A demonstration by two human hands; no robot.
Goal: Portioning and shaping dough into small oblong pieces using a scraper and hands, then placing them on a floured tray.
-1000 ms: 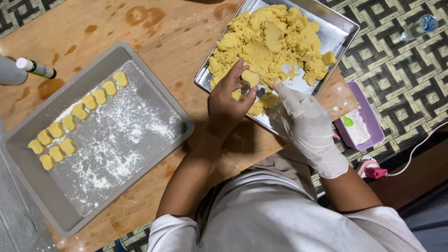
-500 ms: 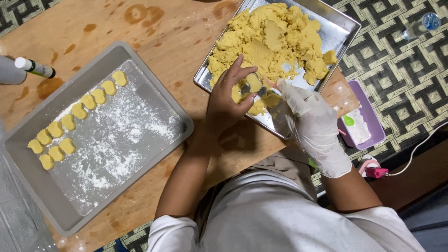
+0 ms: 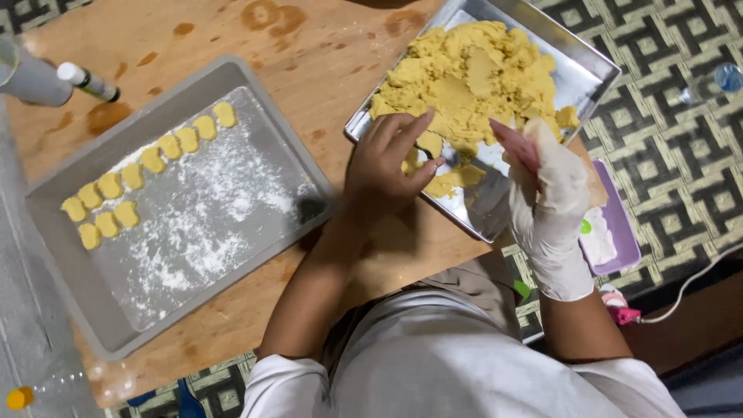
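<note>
The bare left hand has opened, fingers now spread on yellow dough. The gloved right hand has lifted, gripping a pink scraper. Both trays rest on a stained wooden table over patterned matting.

Single head-worn view, looking almost straight down onto the wooden worktop. Camera sat close above the wearer's own torso, which filled the bottom edge. The worktop ran diagonally across the frame; patterned floor mat showed to the right of it. No second view.
</note>
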